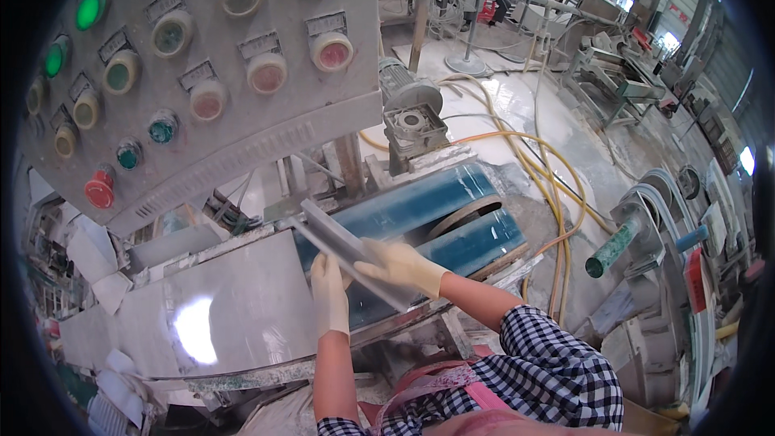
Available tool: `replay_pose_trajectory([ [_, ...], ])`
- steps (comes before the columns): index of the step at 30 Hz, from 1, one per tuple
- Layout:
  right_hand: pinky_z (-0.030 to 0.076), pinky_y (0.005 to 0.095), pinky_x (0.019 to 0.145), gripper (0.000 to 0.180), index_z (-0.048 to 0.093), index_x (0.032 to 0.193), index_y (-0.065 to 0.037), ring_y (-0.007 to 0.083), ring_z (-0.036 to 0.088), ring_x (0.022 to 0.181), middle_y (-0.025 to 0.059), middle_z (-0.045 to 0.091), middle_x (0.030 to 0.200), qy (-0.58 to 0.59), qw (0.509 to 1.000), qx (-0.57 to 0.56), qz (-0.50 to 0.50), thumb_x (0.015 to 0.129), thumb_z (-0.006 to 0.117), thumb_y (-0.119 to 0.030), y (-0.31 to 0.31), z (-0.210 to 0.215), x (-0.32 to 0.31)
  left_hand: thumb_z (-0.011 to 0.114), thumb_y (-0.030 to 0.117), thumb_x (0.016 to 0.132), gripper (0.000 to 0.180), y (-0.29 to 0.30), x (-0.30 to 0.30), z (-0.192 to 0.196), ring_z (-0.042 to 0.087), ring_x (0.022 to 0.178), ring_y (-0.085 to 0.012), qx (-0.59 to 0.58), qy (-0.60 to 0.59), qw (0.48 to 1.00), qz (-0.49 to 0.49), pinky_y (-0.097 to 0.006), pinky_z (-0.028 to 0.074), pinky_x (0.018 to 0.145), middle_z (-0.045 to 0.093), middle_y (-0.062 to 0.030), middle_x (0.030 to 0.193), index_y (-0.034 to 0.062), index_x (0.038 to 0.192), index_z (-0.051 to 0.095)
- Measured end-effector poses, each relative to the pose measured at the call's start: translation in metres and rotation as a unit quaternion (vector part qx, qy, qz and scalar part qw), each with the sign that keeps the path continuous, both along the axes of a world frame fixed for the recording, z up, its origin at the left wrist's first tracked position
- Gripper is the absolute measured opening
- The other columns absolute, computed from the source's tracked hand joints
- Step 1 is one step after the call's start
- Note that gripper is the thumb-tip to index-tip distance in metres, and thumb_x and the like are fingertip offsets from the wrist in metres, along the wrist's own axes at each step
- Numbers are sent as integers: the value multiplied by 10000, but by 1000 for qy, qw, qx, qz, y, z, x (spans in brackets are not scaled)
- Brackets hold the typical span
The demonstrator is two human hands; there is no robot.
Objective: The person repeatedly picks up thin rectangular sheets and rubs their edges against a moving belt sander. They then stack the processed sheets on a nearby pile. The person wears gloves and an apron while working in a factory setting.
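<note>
Two long, flat grey slabs (337,227) are held together, tilted, above the front of a blue belt conveyor (404,200). My left hand (328,292), in a pale rubber glove, grips them from the near left side, and some of its fingers are hidden behind the slabs. From the right, my right hand (405,265), in a matching glove, closes on the slabs near their middle. A smooth grey metal table (250,287) joins the belt on the left, and my left hand is over its right end.
A control panel (242,32) with coloured buttons and a red knob (99,188) overhangs the far left. Behind the belt stands a motor (410,89). Yellow hoses (557,194) cross the wet floor. At right is a green roller (611,250).
</note>
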State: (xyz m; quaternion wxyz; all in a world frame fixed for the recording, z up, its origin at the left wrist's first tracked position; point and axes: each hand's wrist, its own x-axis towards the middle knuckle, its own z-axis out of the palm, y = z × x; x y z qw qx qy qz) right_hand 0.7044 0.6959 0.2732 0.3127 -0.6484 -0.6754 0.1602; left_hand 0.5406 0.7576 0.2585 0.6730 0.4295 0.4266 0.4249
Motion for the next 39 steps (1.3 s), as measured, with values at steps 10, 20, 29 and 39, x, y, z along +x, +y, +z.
replay_pose_trajectory([
  [10, 512, 521, 737, 434, 477, 1237, -64, 413, 664, 850, 197, 689, 969, -59, 991, -111, -50, 925, 565, -353, 3, 16, -18, 683, 407, 832, 727, 33, -71, 9, 340, 1397, -366, 259, 715, 650, -6, -602, 291, 1082, 452, -200, 1443, -16, 1378, 455],
  [20, 530, 507, 753, 468, 507, 1274, -19, 387, 679, 883, 189, 696, 1010, -77, 984, -127, -97, 926, 555, -327, -1, 20, -24, 755, 589, 718, 1140, 40, -55, 10, 227, 1461, -366, 113, 744, 658, -42, -668, 237, 1092, 227, -236, 1586, 18, 1541, 210],
  [29, 518, 526, 726, 412, 496, 1206, -51, 417, 669, 831, 201, 691, 944, -84, 987, -92, -99, 928, 552, -350, -2, 12, -20, 856, 441, 682, 1119, 56, -48, 21, 203, 1456, -433, 59, 731, 675, -83, -637, 376, 1016, 151, -198, 1614, 36, 1519, 234],
  [39, 501, 548, 725, 301, 500, 1083, -76, 441, 655, 807, 208, 682, 901, -46, 990, -77, -112, 920, 552, -324, -2, 11, -17, 542, 115, 835, 287, 85, -100, 3, 659, 936, -450, 214, 609, 764, -30, -486, 532, 830, 691, -271, 980, -35, 1056, 648],
])
